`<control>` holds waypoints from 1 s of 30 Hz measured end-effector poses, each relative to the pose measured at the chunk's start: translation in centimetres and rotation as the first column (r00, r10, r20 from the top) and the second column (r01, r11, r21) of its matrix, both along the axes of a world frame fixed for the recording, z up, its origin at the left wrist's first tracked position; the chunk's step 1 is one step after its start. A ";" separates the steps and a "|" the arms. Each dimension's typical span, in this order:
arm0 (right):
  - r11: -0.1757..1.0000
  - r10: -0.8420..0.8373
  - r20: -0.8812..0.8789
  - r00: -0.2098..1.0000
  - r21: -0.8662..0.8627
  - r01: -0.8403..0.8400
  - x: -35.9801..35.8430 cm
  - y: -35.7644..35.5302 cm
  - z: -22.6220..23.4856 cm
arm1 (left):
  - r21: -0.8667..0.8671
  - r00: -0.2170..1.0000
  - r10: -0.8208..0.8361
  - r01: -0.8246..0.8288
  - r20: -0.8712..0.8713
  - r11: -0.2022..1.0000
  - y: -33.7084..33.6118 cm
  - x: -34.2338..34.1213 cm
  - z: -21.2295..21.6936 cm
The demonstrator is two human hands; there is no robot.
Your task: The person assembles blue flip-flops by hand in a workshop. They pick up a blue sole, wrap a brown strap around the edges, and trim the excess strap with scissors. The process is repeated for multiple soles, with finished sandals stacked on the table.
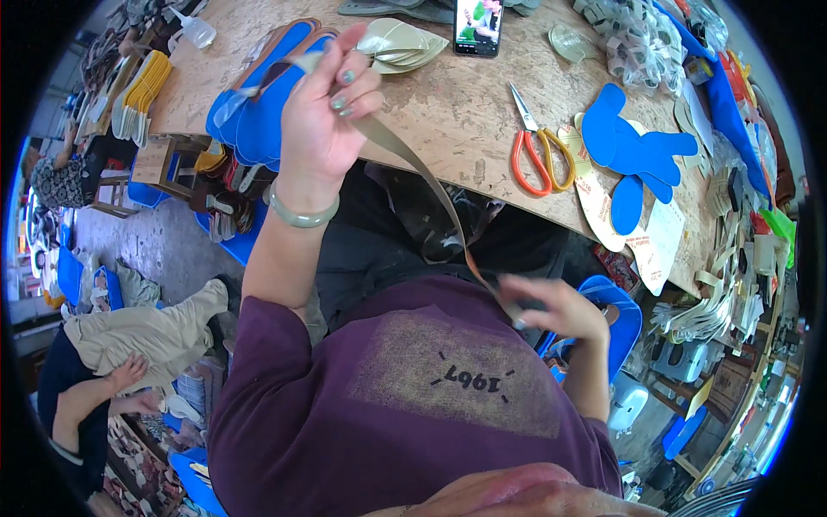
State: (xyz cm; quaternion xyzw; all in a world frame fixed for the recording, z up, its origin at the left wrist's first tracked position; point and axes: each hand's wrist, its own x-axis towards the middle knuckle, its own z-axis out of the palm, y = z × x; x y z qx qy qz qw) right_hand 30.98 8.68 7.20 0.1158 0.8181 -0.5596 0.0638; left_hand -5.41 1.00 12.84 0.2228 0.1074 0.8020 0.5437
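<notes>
Strip (422, 177) stretched taut below the table (448, 112) edge, left hand (323, 112) pinching its upper end, right hand (551, 306) gripping the lower end near the lap; blue insoles (258, 112) stacked on table, scissors (538, 151) untouched.

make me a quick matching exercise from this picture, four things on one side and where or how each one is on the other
Things
1. strip
2. scissors
3. phone
4. bangle

Places or states
A. at the table's far edge, screen lit
B. on the left wrist
C. stretched between left hand and right hand
D. lying on the table, orange and yellow handles

Pairs: 1-C, 2-D, 3-A, 4-B
</notes>
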 end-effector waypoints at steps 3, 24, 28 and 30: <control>0.978 -0.188 -0.259 0.948 0.041 0.205 -7.8 -0.4 -0.7 | -0.016 0.995 -0.083 0.082 -0.047 0.996 1.4 1.6 1.2; 0.486 -0.639 -0.089 0.764 -0.817 0.311 -15.7 2.5 -1.3 | 0.018 -0.058 -0.018 -0.571 -0.998 0.821 1.4 1.6 -1.8; 0.499 -0.683 -0.130 0.719 -0.802 0.329 -16.4 2.1 -1.9 | 0.330 -0.276 0.211 -0.511 -0.938 0.794 0.6 5.3 -2.8; 0.541 -0.650 -0.186 0.737 -0.793 0.278 -16.6 1.8 -1.6 | 0.375 -0.281 0.259 -0.542 -0.924 0.752 0.9 6.1 -3.5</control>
